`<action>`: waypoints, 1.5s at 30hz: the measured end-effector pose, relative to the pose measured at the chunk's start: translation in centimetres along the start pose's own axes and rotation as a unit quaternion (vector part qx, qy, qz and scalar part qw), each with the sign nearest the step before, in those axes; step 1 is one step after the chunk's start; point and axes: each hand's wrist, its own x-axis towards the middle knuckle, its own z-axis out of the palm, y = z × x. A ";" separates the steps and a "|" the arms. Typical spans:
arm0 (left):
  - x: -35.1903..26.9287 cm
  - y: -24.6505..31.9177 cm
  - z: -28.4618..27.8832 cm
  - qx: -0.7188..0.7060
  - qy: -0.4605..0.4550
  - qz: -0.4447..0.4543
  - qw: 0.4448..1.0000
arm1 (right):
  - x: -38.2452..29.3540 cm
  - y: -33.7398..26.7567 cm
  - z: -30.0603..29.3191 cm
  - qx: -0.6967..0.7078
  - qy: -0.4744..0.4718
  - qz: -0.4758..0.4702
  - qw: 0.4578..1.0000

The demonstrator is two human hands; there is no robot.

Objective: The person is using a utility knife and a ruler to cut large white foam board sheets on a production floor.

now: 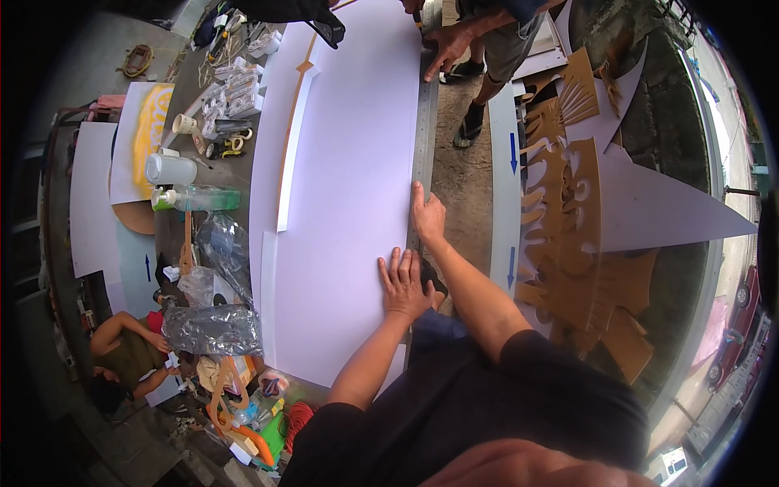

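A long white sheet (353, 152) lies before me, with a long metal ruler (421, 146) along its right edge. My right hand (429, 216) grips the ruler at that edge, one digit stretched along its top and the other fingers mostly hidden. Nearer to my body, my left hand (405, 286) rests flat with spread fingers on the sheet and the near part of the ruler. At the far end a co-worker's hand (450, 49) touches the ruler with an extended finger. Their other hand (414, 6) is partly cut off by the frame.
A narrow white strip with a brown edge (292, 146) lies on the sheet's left side. Left of it are a green-liquid bottle (207, 198), a white jug (170, 168), tape rolls (234, 143) and plastic bags (213, 329). Brown cut-out panels (566, 231) stand right. Another person (131, 353) is lower left.
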 end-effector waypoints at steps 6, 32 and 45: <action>-0.1 0.0 0.0 -0.006 0.004 -0.001 1.000 | -0.1 0.0 0.0 -0.009 0.005 0.001 1.000; 0.1 0.1 -0.6 -0.007 -0.008 0.003 1.000 | -0.3 -0.3 0.0 0.001 0.007 -0.003 1.000; 0.1 0.1 -0.6 -0.008 0.000 -0.003 1.000 | -0.3 -0.1 0.1 0.017 0.016 -0.024 0.999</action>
